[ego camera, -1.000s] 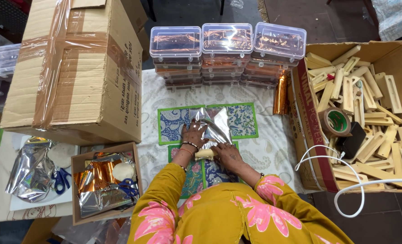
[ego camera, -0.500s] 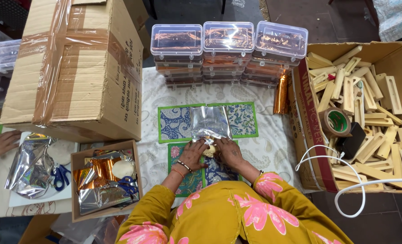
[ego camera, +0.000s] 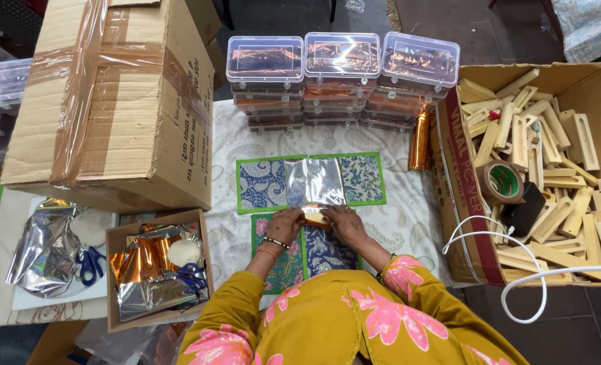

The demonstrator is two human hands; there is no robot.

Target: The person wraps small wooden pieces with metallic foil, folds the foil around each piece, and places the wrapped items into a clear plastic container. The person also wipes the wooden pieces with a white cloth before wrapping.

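Paisley tablecloth underneath, both the left hand and right hand pinched onto a small wooden block at the silver foil sheet's near edge.

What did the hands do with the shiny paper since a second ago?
The left hand came down off the silver foil sheet to join the right hand at the small wooden piece on the foil's near edge. The foil, crumpled up before, now lies flatter. A co-worker's hand at the far left has gone. The boxes stayed put.
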